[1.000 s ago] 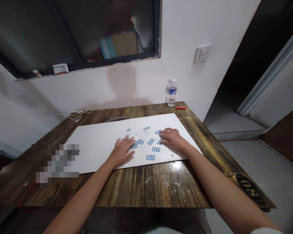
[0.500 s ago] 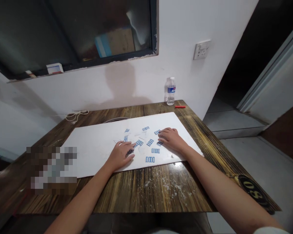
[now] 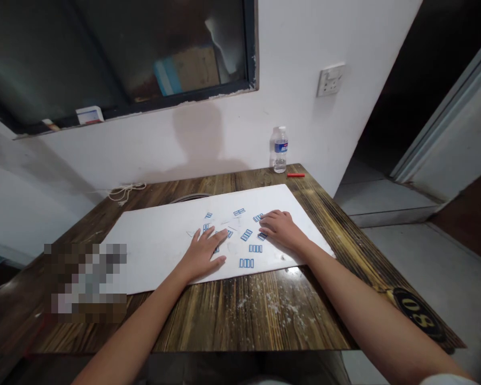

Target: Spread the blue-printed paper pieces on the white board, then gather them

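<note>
Small blue-edged rectangles lie in clusters on a white board (image 3: 148, 240); whether they are loose pieces or markings I cannot tell. My left hand (image 3: 202, 255) lies palm down with fingers spread, covering part of a cluster near the middle. Its index fingertip reaches a blue cluster (image 3: 230, 234). On the right side of the board rests my right hand (image 3: 281, 229), fingers stretched toward two clusters, one of them (image 3: 258, 217) at its fingertips. Between the hands are another cluster (image 3: 246, 235) and, closer to me, two neat rows (image 3: 255, 248) (image 3: 246, 263).
The board lies on a dark wooden table (image 3: 208, 315) with white specks at its front. Toward the wall stand a water bottle (image 3: 280, 152) and a red marker (image 3: 295, 175). A pale cord (image 3: 124, 192) is at the back left, a round "80" plaque (image 3: 417, 315) at the right.
My left hand has spread its fingers wider and its index finger has moved slightly right and up over the clusters. My right hand looks the same.
</note>
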The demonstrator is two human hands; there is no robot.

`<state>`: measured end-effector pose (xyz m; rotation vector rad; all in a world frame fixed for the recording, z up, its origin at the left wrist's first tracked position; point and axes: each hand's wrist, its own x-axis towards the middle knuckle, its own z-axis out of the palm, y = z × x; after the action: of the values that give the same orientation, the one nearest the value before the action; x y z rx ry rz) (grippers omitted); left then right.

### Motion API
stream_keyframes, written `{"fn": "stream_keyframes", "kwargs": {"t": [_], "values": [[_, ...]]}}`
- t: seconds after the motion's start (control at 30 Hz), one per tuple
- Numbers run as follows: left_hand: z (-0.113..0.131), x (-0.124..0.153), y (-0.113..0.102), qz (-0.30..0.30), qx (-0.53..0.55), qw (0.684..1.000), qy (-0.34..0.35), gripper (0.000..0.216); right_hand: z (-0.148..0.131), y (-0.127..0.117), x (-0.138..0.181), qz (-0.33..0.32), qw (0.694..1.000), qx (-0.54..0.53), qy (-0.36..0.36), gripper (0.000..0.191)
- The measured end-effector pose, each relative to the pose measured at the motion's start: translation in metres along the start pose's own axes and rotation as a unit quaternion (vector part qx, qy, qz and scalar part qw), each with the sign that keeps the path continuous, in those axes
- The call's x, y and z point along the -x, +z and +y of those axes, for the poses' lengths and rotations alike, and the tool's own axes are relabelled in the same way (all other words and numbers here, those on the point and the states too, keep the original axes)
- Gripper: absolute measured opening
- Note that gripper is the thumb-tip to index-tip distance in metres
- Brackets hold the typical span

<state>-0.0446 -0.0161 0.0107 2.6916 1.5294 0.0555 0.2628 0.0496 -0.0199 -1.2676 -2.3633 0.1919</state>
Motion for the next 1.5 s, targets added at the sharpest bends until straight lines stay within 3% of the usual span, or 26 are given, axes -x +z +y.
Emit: {"fn": "stream_keyframes", "kwargs": {"t": [0.17,0.47,0.67,0.8,0.93,1.0,1.2,1.4,1.5], "values": [[-0.003,0.001,0.002,0.031,-0.016,0.999,-0.013,0.070,0.001,0.002,0.000,0.014,1.000,-0.004,-0.006,0.026],[-0.006,0.005,-0.010,-0.016,-0.005,0.988,0.155,0.053,0.002,0.003,0.001,0.017,1.000,-0.001,-0.007,0.024],[-0.003,0.006,-0.013,-0.036,-0.002,0.981,0.192,0.056,0.001,0.003,0.001,0.017,1.000,0.000,-0.006,0.023],[-0.004,0.005,-0.007,-0.013,-0.011,0.990,0.138,0.054,0.000,0.001,0.001,0.013,1.000,-0.001,-0.005,0.023],[-0.008,0.004,0.003,0.071,-0.028,0.997,-0.015,0.053,-0.001,-0.001,0.001,0.007,1.000,-0.009,0.002,0.023],[-0.010,0.004,0.006,0.084,-0.028,0.994,-0.066,0.053,-0.002,-0.001,0.002,0.007,1.000,-0.012,0.002,0.023],[-0.013,0.004,0.009,0.078,-0.004,0.996,-0.040,0.053,0.000,-0.001,0.002,0.007,1.000,-0.013,-0.003,0.024],[-0.021,0.007,0.002,0.139,-0.041,0.974,-0.171,0.046,-0.001,-0.001,0.002,0.006,1.000,-0.012,-0.004,0.024],[-0.034,0.012,0.000,0.133,-0.035,0.975,-0.177,0.041,0.000,0.000,0.002,0.006,1.000,-0.015,-0.004,0.024]]}}
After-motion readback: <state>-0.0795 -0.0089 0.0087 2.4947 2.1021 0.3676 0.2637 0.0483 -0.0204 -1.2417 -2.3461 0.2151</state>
